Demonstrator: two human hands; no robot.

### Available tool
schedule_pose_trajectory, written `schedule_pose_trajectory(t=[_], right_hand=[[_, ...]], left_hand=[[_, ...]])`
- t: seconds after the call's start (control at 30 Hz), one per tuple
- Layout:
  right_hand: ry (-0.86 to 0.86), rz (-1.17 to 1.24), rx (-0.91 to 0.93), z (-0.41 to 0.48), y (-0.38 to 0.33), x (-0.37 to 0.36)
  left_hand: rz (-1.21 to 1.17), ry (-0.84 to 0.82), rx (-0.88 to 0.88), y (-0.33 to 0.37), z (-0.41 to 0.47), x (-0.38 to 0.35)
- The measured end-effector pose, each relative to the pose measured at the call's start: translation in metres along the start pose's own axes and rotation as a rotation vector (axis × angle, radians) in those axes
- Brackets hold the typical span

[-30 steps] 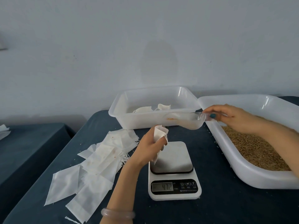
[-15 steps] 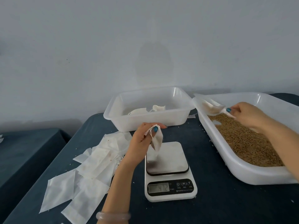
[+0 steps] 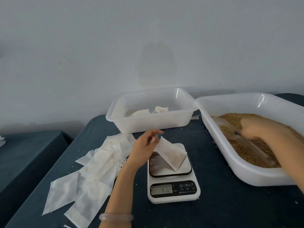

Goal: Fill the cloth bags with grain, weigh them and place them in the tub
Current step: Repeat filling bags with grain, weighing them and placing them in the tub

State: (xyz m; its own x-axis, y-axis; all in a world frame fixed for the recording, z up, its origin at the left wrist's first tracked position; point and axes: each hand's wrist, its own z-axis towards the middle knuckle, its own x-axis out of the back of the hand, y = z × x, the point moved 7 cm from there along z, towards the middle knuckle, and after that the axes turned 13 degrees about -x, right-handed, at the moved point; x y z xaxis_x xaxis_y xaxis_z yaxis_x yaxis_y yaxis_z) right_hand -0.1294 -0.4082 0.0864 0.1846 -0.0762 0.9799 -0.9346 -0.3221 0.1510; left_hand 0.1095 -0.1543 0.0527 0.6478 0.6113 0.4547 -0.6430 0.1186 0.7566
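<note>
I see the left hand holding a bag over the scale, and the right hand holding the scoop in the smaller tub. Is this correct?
Not quite. The head view shows the right hand holding the scoop in the grain tub, not in the smaller tub. The rest is right: the left hand holds a bag over the scale.

This looks to me like a small improvised packing station in a plain room. A bench [image 3: 230, 203] covered with dark blue cloth stands against a bare pale wall [image 3: 115, 46]. On it I see a digital scale [image 3: 174, 188] with a cloth bag [image 3: 171, 155] touching its plate, a pile of empty bags [image 3: 92, 170], a white tub [image 3: 148, 124], and a larger tray [image 3: 246, 176] of grain [image 3: 235, 119] with a clear scoop [image 3: 218, 121]. A second covered bench [image 3: 29, 153] stands at the left.
</note>
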Motion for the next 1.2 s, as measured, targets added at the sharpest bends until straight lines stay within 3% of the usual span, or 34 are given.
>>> schedule_pose_trajectory(t=[0.1,0.17,0.33,0.4,0.5,0.6,0.8,1.03,1.2], right_hand=[[0.314,0.269,0.080,-0.022,-0.016,0.037],[0.453,0.501,0.240,-0.053,-0.041,0.060],[0.326,0.741,0.561,-0.116,-0.124,0.039],[0.271,0.864,0.515,-0.107,-0.140,0.016],[0.190,1.092,0.298,-0.074,-0.133,-0.026],[0.172,1.225,0.141,-0.049,-0.115,-0.064],[0.143,1.202,0.206,-0.042,-0.117,-0.076],[0.146,1.255,0.211,-0.043,-0.114,-0.076],[0.144,1.242,0.209,-0.043,-0.115,-0.076]], left_hand=[[-0.010,0.075,0.016,-0.003,0.001,0.007],[-0.015,0.159,0.041,-0.006,0.001,0.014],[0.064,0.371,0.173,-0.025,-0.005,0.034],[0.093,0.426,0.205,-0.029,-0.008,0.041],[0.109,0.444,0.246,-0.032,-0.010,0.046],[0.131,0.421,0.249,-0.032,-0.010,0.044],[0.208,0.288,0.259,-0.029,-0.009,0.034],[0.419,-0.067,-0.091,0.006,0.000,-0.002],[0.360,-0.131,-0.088,0.005,-0.001,-0.014]])
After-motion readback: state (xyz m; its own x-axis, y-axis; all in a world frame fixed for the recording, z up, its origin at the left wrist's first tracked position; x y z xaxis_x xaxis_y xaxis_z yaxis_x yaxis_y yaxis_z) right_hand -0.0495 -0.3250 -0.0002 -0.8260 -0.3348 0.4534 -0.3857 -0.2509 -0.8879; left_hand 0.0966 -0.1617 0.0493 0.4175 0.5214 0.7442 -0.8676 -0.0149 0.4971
